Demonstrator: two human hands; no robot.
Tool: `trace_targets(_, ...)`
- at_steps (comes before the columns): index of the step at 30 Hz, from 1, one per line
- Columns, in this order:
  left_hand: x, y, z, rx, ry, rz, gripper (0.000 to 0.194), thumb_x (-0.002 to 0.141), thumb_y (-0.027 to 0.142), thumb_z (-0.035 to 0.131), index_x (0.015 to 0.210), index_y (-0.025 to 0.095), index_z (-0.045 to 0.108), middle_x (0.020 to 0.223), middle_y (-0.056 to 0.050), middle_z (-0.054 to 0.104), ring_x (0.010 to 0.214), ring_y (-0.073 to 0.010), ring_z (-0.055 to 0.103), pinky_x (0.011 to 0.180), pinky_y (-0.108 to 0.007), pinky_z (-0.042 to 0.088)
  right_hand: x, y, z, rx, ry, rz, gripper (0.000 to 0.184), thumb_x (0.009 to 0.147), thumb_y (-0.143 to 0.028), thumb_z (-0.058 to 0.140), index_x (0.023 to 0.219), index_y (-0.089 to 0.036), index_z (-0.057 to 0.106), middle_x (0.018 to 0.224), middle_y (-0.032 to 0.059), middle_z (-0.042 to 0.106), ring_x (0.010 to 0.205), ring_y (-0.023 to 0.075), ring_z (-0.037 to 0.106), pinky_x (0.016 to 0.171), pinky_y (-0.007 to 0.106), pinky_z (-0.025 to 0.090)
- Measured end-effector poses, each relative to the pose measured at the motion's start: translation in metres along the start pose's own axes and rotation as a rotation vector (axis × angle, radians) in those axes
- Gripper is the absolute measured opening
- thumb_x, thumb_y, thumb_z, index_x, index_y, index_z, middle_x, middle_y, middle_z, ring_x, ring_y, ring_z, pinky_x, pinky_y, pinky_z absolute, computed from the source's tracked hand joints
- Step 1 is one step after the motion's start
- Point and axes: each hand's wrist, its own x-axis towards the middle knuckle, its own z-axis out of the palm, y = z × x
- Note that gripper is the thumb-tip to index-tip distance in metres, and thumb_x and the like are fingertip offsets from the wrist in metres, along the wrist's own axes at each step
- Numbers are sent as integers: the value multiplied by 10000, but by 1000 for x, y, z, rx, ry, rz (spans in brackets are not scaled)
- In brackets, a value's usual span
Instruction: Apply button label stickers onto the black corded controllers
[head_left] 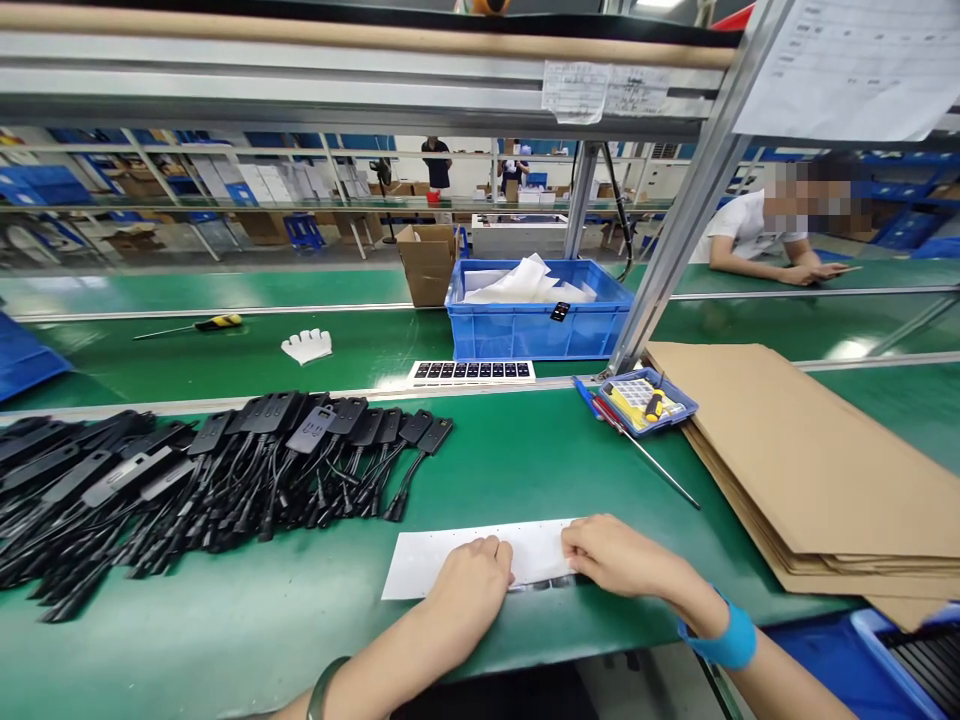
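A white paper strip point(427, 560) lies on the green bench in front of me, with some dark patches along its near edge. My left hand point(469, 580) is closed, its curled fingers at the near edge of the strip around its middle. At the strip's right end my right hand point(611, 552) is closed, thumb and fingers pinching the paper. The fingertips of both hands are partly hidden. Beyond the strip lies a sheet of black labels point(474, 372) on a white backing.
A heap of black cabled devices point(277, 460) covers the left side. A blue crate point(540, 325) holds white paper. A small blue tray point(649, 400), a long screwdriver point(660, 465) and stacked cardboard point(817, 450) lie to the right. Farther off are a glove point(307, 346) and another person point(757, 230).
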Motion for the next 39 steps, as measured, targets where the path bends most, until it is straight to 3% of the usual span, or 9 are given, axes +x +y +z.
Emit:
trace_targets(6,-2,-15,-11,-113,25,49,185,918,184,386,943,158,567,923,-66,656,825,-205,613,721,-287,441,11,-33,18,85,66,1,131,872,-185,494,851,-194,624,867,38,664,815,180,584,682,247,340)
trace_targets(10,-15,-35,-24,-346,-18,133,105,865,251,513,872,198,604,807,13,664,710,-131,609,621,-200,400,16,-33,20,109,58,9,165,867,-154,475,811,-196,624,816,27,660,772,171,578,652,245,327)
trace_targets(14,-22,-41,-21,-217,17,90,187,853,195,479,739,192,627,758,-9,666,720,-159,616,626,-228,388,18,-29,14,132,27,-10,155,824,-121,491,788,-197,621,803,18,658,758,163,569,644,237,323)
trace_targets(20,-19,-29,-10,-78,59,-25,283,890,171,334,922,120,611,898,-143,667,782,-268,631,661,-330,423,31,-41,24,134,81,-78,136,844,-155,492,831,-195,621,825,28,646,772,167,561,671,242,339)
trace_targets(26,-20,-33,-9,-99,41,-16,197,868,222,432,792,182,610,796,-51,672,731,-203,628,634,-262,416,42,-52,34,131,94,-97,139,848,-159,516,815,-206,643,810,9,653,756,154,574,669,224,354)
trace_targets(31,-24,-32,-12,-98,55,-52,260,906,163,349,939,125,604,930,-129,663,826,-241,622,677,-297,422,44,-56,32,106,103,-55,155,848,-150,491,800,-185,634,827,46,652,778,180,571,671,247,334)
trace_targets(36,-37,-56,-25,-174,-1,50,179,876,272,507,764,207,630,747,17,673,683,-136,613,611,-205,394,47,-55,28,125,54,-67,148,808,-127,502,758,-195,623,784,22,652,739,164,566,628,235,308)
trace_targets(39,-43,-57,-20,-140,18,8,212,897,220,440,803,181,626,823,-37,677,760,-183,624,664,-248,423,48,-54,25,139,37,-78,144,798,-125,502,747,-198,615,777,14,649,729,154,559,623,230,303)
